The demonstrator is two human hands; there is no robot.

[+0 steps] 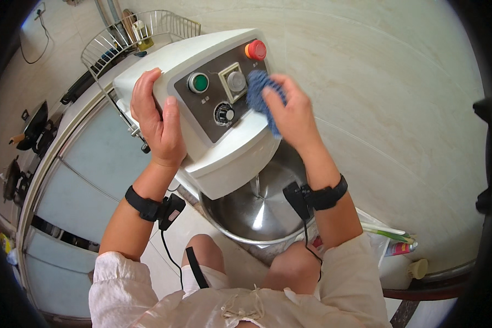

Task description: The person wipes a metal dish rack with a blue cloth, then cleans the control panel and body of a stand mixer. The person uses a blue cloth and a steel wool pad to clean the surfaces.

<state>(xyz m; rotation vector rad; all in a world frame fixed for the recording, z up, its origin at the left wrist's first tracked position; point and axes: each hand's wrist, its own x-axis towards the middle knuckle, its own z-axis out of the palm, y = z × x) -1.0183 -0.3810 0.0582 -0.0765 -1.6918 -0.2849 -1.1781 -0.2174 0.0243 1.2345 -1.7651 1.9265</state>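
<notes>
A white dough mixer [225, 168] stands before me, its dark control panel [207, 112] tilted up towards me. My right hand [293, 110] grips a blue cloth [260, 92] at the panel's right edge, beside a square-framed clear button [235, 81]. Against the left side of the mixer head rests my left hand [158, 123], fingers apart and holding nothing. The panel also carries a green button [198, 83], a black rotary knob [224, 114] and a red emergency stop button [256, 50]. Below the head is the steel mixing bowl [266, 217], with a metal bar standing inside.
A wire rack [164, 24] with bottles and utensils sits on the counter behind the mixer. Glass-fronted cabinets [102, 139] line the left, with a wok [35, 127] above them. At the lower right lie green onions [387, 233] and a spray can [401, 248], near the tiled wall [393, 123].
</notes>
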